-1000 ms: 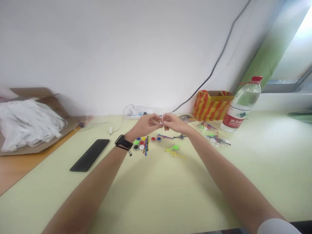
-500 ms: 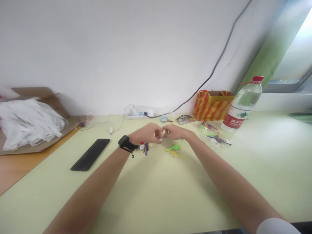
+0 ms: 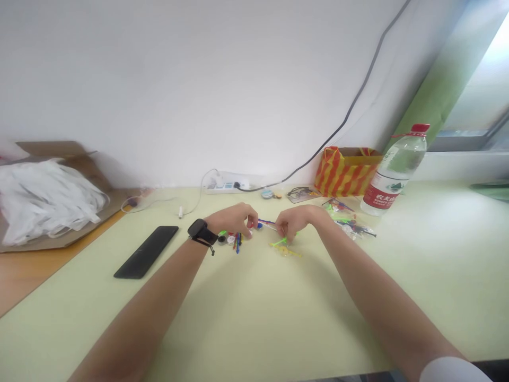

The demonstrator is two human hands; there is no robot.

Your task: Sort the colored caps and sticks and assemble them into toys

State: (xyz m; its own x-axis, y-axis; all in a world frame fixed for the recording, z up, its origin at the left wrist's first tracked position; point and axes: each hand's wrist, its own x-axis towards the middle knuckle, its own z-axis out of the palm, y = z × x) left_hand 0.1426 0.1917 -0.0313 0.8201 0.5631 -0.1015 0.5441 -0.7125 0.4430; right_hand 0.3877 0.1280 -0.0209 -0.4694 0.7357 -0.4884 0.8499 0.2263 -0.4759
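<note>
My left hand (image 3: 237,218), with a black watch (image 3: 198,229) on its wrist, is curled with thumb and fingers close together around a small white piece (image 3: 250,234). Beside it lie small round discs, one white (image 3: 230,240) and one dark (image 3: 221,240), and several thin coloured sticks (image 3: 237,244). A blue disc (image 3: 260,226) sits between the hands. My right hand (image 3: 296,220) points down with its fingers pinched; what they hold is hidden. Just below its fingertips is a bright green plastic piece (image 3: 280,242), with a yellow one (image 3: 289,251) nearer me.
A black flat case (image 3: 147,252) lies at left, near a box of white straps (image 3: 47,196). Behind the hands is a power strip (image 3: 226,188). Bagged coloured parts (image 3: 352,227), a striped bag (image 3: 345,172) and a water bottle (image 3: 393,175) stand at right.
My hands were together, fingertips meeting; now they are apart. The left has moved slightly left, the right has come down and right to the green piece. The blue disc and sticks between them now show.
</note>
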